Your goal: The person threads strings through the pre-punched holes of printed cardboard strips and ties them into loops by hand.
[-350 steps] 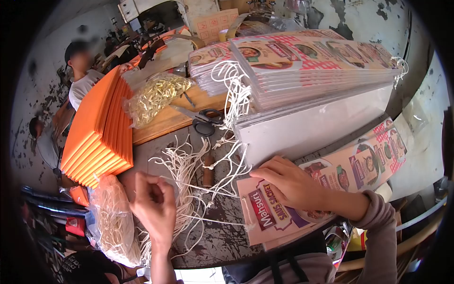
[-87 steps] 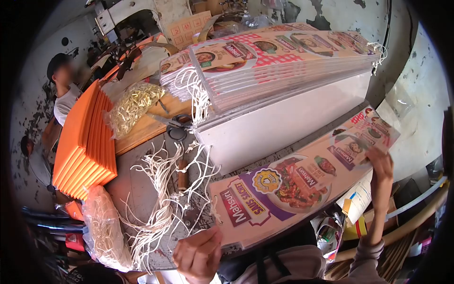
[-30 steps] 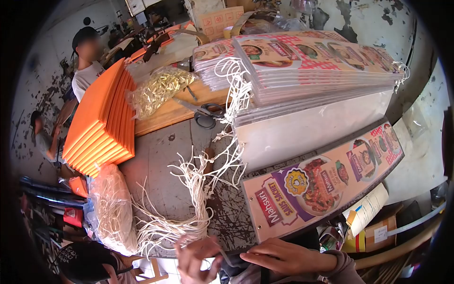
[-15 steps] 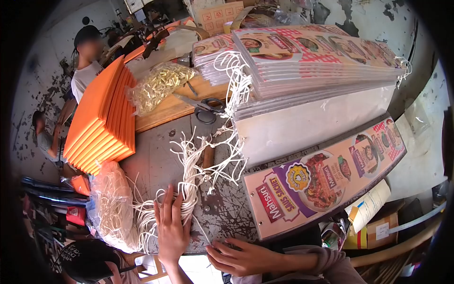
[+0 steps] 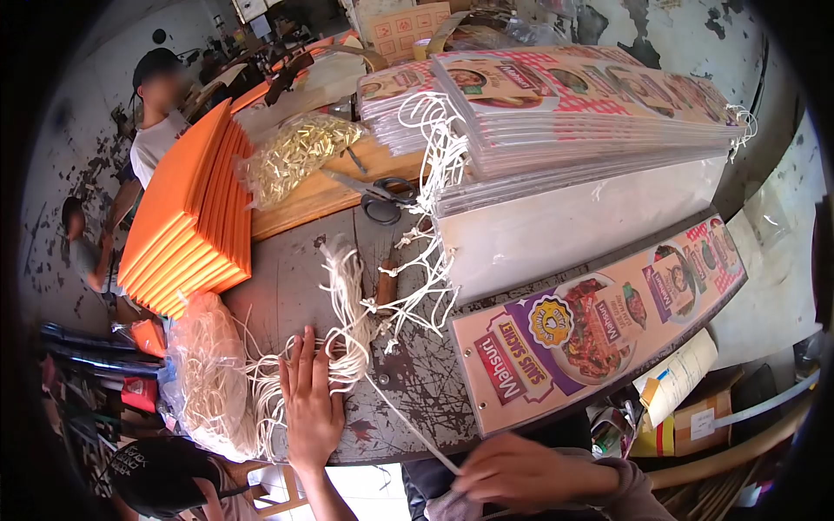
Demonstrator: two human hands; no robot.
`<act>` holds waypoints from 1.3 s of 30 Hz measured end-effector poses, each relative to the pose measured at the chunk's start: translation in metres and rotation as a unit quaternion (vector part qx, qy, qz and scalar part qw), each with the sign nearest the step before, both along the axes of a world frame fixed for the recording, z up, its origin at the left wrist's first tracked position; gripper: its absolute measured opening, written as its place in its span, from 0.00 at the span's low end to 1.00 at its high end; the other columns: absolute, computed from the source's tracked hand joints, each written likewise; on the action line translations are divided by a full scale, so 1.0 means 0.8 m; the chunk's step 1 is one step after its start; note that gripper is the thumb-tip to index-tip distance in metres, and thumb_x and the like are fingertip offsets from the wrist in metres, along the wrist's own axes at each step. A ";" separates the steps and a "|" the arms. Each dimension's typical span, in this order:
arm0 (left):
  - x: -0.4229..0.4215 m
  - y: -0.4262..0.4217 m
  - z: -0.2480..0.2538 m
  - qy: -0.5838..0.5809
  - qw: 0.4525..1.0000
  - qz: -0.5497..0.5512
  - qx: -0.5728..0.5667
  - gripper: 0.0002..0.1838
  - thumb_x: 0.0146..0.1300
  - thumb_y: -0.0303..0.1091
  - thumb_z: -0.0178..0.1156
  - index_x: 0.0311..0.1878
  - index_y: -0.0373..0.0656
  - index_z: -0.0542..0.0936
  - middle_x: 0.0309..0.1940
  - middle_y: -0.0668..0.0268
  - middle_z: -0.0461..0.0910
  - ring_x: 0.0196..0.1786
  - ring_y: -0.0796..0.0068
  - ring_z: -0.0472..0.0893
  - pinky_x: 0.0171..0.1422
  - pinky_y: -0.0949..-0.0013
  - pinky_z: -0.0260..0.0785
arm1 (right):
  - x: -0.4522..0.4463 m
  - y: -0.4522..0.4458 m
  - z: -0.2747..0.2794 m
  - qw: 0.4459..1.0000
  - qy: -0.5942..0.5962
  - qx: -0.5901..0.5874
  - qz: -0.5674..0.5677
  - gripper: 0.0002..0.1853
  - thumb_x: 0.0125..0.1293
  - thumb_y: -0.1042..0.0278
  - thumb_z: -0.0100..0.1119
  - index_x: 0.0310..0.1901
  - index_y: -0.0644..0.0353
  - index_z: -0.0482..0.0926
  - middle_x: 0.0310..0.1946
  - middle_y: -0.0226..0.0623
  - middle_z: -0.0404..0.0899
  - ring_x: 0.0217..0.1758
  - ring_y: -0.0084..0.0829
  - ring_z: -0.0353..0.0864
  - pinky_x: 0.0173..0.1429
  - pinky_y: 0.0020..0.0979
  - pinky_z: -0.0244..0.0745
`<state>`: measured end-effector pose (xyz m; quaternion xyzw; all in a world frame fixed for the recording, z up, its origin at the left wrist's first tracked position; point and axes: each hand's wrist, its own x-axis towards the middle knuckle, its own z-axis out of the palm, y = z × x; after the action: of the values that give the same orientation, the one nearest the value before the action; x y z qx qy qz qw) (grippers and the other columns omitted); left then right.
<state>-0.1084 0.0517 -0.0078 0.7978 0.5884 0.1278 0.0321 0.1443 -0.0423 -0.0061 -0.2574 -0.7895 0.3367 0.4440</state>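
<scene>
My left hand (image 5: 313,412) lies with fingers spread on a bundle of white cords (image 5: 347,347) on the scratched grey table (image 5: 408,399). Slightly blurred, my right hand (image 5: 512,469) is closed at the table's front edge on the end of one cord (image 5: 408,423), which stretches taut from the bundle. To the right lies a printed Mahsuri sheet (image 5: 599,330) with two metal eyelets at its left end. Behind it is a stack of plastic-covered printed sheets (image 5: 591,104) with knotted cords hanging from its left end.
Orange folded pieces (image 5: 187,217) stand stacked at the left, above a plastic bag of cords (image 5: 208,373). Scissors (image 5: 382,198) and a bag of gold-coloured pieces (image 5: 300,152) lie on a wooden board (image 5: 304,204). A person in a dark cap (image 5: 156,104) is at the back left.
Earlier, my hands held the printed sheet; it now lies flat. My left hand has moved onto the cords, and my right hand has drawn one cord toward the lower right.
</scene>
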 end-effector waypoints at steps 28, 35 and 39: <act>0.055 -0.031 0.039 -0.107 0.992 -0.010 0.067 0.23 0.51 0.35 0.65 0.50 0.38 0.73 0.48 0.52 0.72 0.46 0.59 0.78 0.40 0.65 0.76 | 0.147 -0.056 0.029 0.841 0.261 -0.205 -0.428 0.04 0.60 0.76 0.53 0.34 0.67 0.75 0.16 0.30 0.68 0.15 0.14 0.59 0.18 0.15 0.51; 0.127 -0.082 0.009 -0.356 0.923 -0.035 -0.143 0.10 0.54 0.23 0.61 0.41 0.36 0.76 0.32 0.60 0.75 0.29 0.73 0.81 0.29 0.74 0.74 | 0.104 -0.013 0.044 0.897 -0.023 -0.185 -0.400 0.11 0.46 0.84 0.59 0.34 0.63 0.82 0.18 0.28 0.68 0.22 0.17 0.61 0.23 0.18 0.52; 0.130 -0.082 0.009 -0.377 0.915 -0.032 -0.138 0.09 0.54 0.23 0.62 0.38 0.35 0.75 0.31 0.61 0.75 0.28 0.74 0.81 0.28 0.75 0.73 | 0.081 0.002 0.047 0.900 -0.106 -0.162 -0.390 0.13 0.43 0.81 0.62 0.34 0.61 0.83 0.16 0.29 0.71 0.21 0.20 0.60 0.27 0.22 0.53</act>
<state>-0.0042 -0.0143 -0.0006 0.6964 0.5184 0.3355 0.3657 0.2089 -0.0409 0.0312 -0.6475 -0.6024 0.2308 0.4058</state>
